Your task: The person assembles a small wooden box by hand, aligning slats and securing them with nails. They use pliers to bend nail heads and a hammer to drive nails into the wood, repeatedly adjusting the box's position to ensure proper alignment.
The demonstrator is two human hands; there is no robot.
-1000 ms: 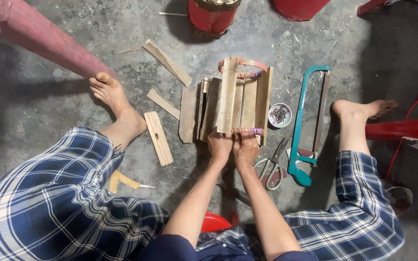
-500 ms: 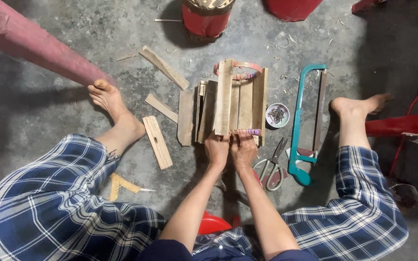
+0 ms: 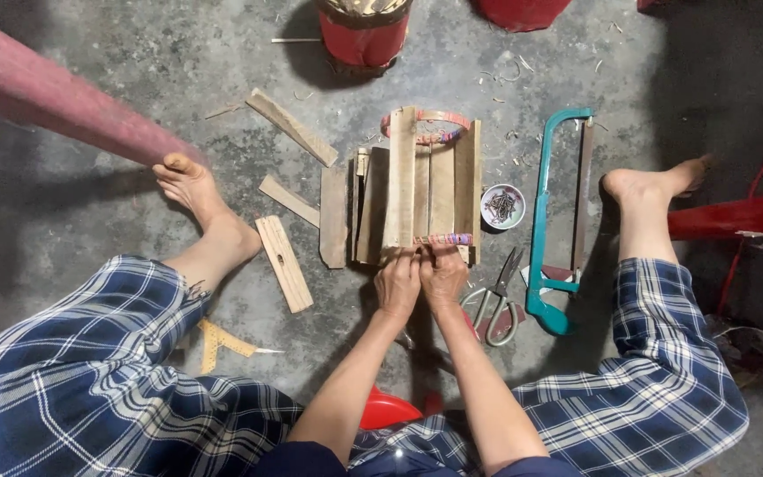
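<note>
The left hand [image 3: 398, 281] and the right hand [image 3: 442, 276] press side by side, fingers closed on the near end of the bundle of wooden slats [image 3: 424, 187], which lies on the concrete floor [image 3: 134, 79] between scissors [image 3: 498, 298] and loose wood pieces [image 3: 283, 262].

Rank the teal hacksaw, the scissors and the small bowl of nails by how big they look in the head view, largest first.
1. teal hacksaw, by far the longest.
2. scissors.
3. small bowl of nails, smallest.
All lie on the floor at a similar distance, so the ranking seems safe.
</note>
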